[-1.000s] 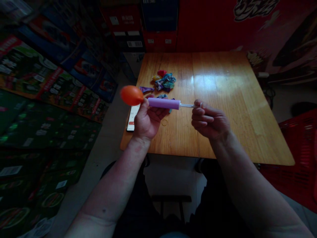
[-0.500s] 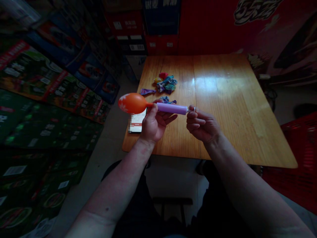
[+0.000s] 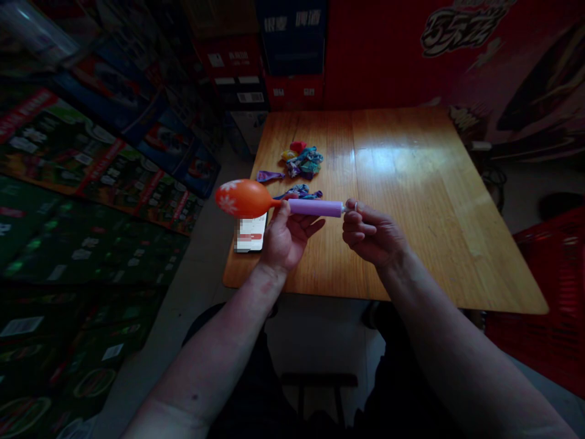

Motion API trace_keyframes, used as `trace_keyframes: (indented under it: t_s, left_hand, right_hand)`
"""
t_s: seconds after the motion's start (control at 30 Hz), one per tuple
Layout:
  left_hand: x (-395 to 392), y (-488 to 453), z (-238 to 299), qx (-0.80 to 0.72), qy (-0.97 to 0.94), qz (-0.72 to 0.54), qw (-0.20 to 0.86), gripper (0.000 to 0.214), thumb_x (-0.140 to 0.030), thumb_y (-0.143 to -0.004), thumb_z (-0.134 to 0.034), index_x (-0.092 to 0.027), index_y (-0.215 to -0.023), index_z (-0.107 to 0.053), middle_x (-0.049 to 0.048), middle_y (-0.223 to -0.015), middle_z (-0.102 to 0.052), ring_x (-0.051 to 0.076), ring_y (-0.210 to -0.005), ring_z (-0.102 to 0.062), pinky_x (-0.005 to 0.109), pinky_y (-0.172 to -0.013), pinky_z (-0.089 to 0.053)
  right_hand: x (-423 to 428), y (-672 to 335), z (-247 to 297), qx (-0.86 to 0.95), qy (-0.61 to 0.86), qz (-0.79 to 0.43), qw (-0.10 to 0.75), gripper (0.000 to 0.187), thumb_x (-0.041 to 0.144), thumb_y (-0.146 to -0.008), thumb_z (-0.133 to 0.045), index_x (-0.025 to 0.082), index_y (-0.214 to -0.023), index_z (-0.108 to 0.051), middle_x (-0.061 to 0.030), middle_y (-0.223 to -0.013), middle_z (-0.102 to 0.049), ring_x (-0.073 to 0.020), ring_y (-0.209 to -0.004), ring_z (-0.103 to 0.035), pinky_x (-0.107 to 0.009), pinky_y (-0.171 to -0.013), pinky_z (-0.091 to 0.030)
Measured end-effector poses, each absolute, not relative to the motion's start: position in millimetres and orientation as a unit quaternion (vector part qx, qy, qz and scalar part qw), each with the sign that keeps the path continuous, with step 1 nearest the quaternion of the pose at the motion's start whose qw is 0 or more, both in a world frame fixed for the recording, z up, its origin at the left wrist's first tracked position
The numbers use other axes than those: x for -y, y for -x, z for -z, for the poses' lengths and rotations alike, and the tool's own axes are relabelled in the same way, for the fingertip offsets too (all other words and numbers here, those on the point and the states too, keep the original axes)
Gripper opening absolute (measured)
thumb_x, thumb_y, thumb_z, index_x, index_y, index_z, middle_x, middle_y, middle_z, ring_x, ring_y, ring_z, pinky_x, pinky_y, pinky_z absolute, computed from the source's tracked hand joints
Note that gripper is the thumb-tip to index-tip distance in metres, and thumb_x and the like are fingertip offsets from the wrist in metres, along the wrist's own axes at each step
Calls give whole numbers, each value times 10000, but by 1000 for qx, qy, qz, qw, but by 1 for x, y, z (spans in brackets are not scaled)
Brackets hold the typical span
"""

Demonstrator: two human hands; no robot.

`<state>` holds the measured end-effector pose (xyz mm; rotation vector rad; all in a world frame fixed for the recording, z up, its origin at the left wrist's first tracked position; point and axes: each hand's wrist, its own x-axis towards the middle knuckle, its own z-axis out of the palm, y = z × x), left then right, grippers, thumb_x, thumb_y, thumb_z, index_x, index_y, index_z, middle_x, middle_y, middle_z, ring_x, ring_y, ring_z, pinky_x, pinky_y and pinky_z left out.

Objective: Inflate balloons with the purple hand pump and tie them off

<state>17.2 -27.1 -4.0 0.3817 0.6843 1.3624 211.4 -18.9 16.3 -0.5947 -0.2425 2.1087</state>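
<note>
Grips a lilac balloon pump (image 3: 316,208) in the left hand (image 3: 287,241), with the thumb over the nozzle end and the lower fingers loosely spread under the barrel. Holds it level above the near left part of a wooden table (image 3: 420,256). Points leftward, beyond that thumb, an inflated orange balloon (image 3: 244,197) printed with white flowers, with its neck running to the nozzle end. Pinches the plunger handle (image 3: 356,207) between thumb and forefinger of the right hand (image 3: 375,235), close against the barrel, with the other fingers curled. Shows on the tabletop past the pump 1 heap of limp balloons (image 3: 307,163), 1 limp purple balloon (image 3: 269,176) to its left, and patterned blue balloons (image 3: 304,190) nearer, partly hidden. Includes also 1 lit smartphone (image 3: 251,236) near the left edge and 1 red plastic basket (image 3: 560,305) right of the table.
</note>
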Motion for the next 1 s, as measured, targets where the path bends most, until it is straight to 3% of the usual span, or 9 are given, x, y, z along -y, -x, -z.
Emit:
trace_keyframes:
  t_s: [0.17, 0.33, 0.5, 0.7, 1.0]
  left_hand:
    - [18, -10, -3, -316, -164, -644, 677, 295, -438, -1047, -615, -239, -1256, -673, 105, -1117, -809, 278, -1132, -769, 423, -966, -608]
    - [28, -20, 1, -295, -162, -623, 706, 274, -451, -1032, -644, -242, -1208, -670, 106, -1148, -808, 282, -1059, -788, 447, -926, -622]
    - [29, -22, 7, -295, -169, -627, 701, 239, -417, -1018, -672, -248, -1188, -672, 106, -1185, -796, 278, -1047, -787, 417, -889, -624]
    - [21, -4, -3, -311, -153, -657, 669, 247, -425, -1023, -664, -232, -1175, -690, 82, -1058, -803, 243, -976, -789, 362, -850, -620]
    - [32, -18, 1, -305, -184, -625, 695, 234, -436, -1019, -669, -261, -1175, -670, 103, -1172, -795, 272, -1029, -781, 372, -807, -634]
  right_hand:
    - [15, -232, -29, 88, 257, -845, 461, 126, 121, -991, -557, 152, -941, -669, 55, -680, -602, 5, -419, -344, -94, -455, -429]
    - [19, -224, -18, 77, 249, -846, 465, 24, 126, -944, -659, 149, -938, -662, 63, -667, -603, 6, -415, -339, -98, -462, -458]
    - [17, -213, -6, 64, 239, -853, 459, 61, 123, -924, -689, 155, -964, -657, 59, -683, -619, 2, -423, -370, -95, -465, -461]
    - [16, -233, -19, 108, 234, -850, 459, 69, 114, -925, -673, 160, -975, -664, 64, -700, -614, 5, -437, -380, -90, -480, -461]
    - [18, -211, -3, 73, 202, -867, 449, 123, 132, -903, -743, 153, -993, -663, 63, -709, -633, 12, -441, -418, -93, -499, -487]
